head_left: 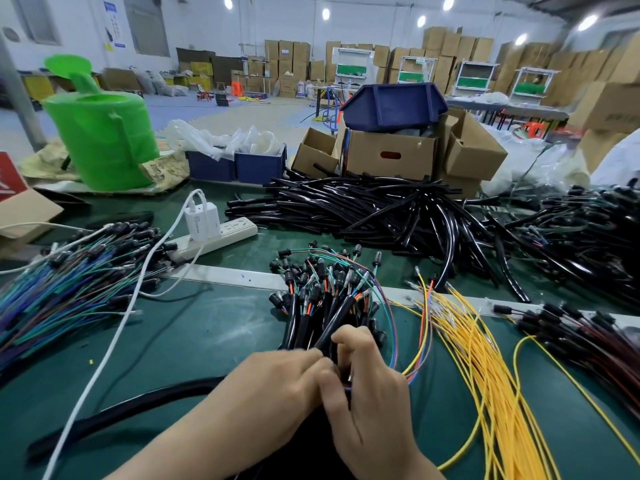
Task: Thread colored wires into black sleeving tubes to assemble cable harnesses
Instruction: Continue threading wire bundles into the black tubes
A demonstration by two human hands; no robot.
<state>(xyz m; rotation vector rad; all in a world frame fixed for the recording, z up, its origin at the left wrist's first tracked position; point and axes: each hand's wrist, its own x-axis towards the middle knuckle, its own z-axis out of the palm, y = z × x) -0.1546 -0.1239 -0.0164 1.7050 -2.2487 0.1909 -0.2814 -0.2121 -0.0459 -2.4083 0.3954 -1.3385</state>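
**Green surface** point(214, 327), filling the lower frame. **Pile of black sleeving tubes** point(363, 206), upper centre to right: a large stock, apparently not yet threaded. **Blue-green wires** point(69, 282), left edge, and **yellow wires** point(485, 358), lower right: loose and unsleeved. **Sleeved bundle** point(322, 299), centre: a modest number of tubes with coloured ends emerging, judged finished. **Left hand** point(277, 386) and **right hand** point(370, 386), lower centre, touching. The left pinches the near end of one tube point(337, 322). The right curls its fingers round a few coloured wires point(410, 374) at that end. Judged progress: one threading under way, most stock remaining.
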